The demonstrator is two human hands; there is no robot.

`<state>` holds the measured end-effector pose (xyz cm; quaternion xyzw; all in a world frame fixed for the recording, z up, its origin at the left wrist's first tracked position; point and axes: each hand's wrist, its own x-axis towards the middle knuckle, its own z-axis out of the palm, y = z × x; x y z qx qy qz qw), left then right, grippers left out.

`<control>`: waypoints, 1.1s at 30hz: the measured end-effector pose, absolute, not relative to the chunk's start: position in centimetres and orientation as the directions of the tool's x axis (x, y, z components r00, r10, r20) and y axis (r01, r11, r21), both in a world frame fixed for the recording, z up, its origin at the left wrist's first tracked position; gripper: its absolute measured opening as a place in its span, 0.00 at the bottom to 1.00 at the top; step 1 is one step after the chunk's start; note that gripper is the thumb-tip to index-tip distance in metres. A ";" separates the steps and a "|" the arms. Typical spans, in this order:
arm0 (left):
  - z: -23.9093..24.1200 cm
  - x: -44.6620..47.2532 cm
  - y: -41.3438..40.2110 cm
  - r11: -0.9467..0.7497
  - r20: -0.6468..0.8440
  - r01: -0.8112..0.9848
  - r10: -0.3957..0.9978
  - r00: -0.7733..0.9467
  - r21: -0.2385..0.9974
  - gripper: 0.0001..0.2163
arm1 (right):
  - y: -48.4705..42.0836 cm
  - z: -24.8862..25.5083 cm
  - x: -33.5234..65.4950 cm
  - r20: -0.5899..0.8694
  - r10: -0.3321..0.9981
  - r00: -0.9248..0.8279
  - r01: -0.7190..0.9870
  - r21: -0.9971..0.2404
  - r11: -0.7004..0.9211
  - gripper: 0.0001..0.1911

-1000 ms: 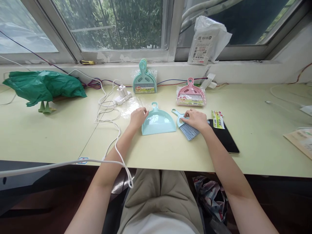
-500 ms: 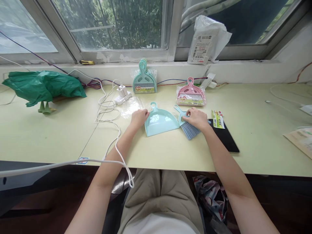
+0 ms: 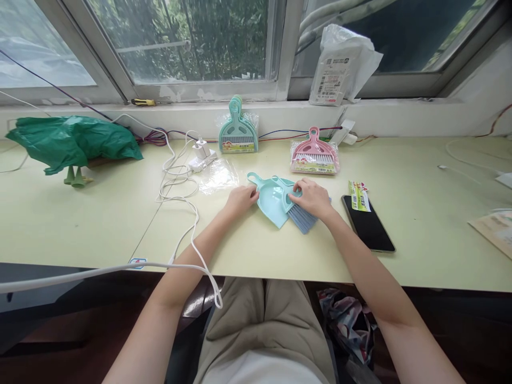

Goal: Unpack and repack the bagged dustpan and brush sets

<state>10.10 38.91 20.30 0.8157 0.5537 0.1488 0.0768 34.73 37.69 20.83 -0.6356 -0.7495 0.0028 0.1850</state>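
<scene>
My left hand grips the left edge of a light blue dustpan, which is tilted, with its ring handle pointing to the upper left. Closed on a light blue hand brush is my right hand, with the grey-blue bristles hanging toward the front right. The brush's handle and upper part overlap the right side of the dustpan. Parts of the brush body are hidden under my right fingers.
A black phone with a printed card lies to the right. Packed green and pink dustpan sets stand at the back. Clear plastic wrap, a white cable and a green bag are on the left.
The dustpan has turned and tilted, and my left hand has moved right with it. My right hand has brought the brush left, so it now overlaps the dustpan.
</scene>
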 end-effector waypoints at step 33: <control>20.2 10.1 38.5 -0.797 0.351 0.500 0.385 0.853 -0.340 0.12 | 37.6 19.7 33.3 0.292 0.861 -0.416 0.711 -0.486 0.508 0.10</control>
